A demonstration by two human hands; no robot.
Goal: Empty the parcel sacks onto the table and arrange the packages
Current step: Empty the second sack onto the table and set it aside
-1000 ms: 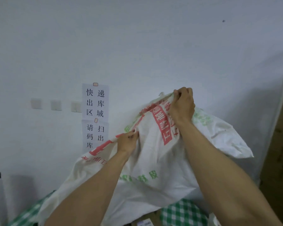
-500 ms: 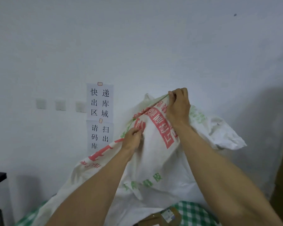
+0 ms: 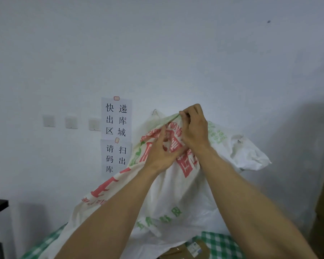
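Well, the right hand (image 3: 194, 128) is closed tight on the top fold of the sack (image 3: 176, 202), fingers curled over the bunched cloth and holding it up. The left hand (image 3: 161, 154) lies just below it on the red print, fingers mostly straight and reaching upward. It is blurred and may be pinching the cloth, but I cannot tell. The sack, white with red and green lettering, hangs from the grip and drapes down onto the table (image 3: 219, 242), which has a green checked cover. A brown parcel (image 3: 178, 252) peeks out under the sack's lower edge, cut off by the frame. Both forearms hide much of the sack's front. Behind, two paper signs (image 3: 116, 118) and three switches (image 3: 49, 120) sit on the wall (image 3: 176, 53); the sack covers the lower sign's corner.
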